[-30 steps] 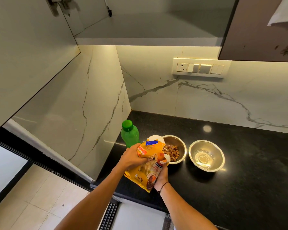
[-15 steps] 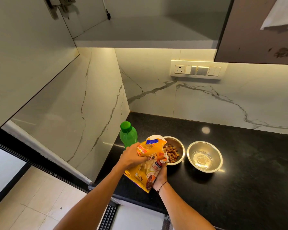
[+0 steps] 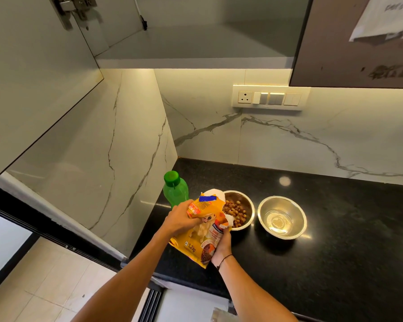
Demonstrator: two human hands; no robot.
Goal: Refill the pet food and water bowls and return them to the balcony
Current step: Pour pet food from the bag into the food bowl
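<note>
A yellow pet food bag (image 3: 201,231) is held over the black counter (image 3: 335,263), its torn white mouth next to the steel food bowl (image 3: 249,205). That bowl holds brown kibble. My left hand (image 3: 180,219) grips the bag's upper part from the left. My right hand (image 3: 221,247) holds the bag's lower right side from beneath. A second steel bowl (image 3: 298,219) stands to the right with a little water in its bottom. A green bottle (image 3: 175,189) with a green cap stands upright behind my left hand, against the side wall.
A marble wall panel (image 3: 126,159) closes the counter's left end; a marble backsplash with a socket and switch plate (image 3: 269,97) runs behind. An open upper cabinet (image 3: 196,43) hangs overhead, its door swung out left. Tiled floor (image 3: 44,287) lies below left.
My hands and the bag have kept their place beside the food bowl. The view has tilted upward a little, showing more of the open cabinet.
</note>
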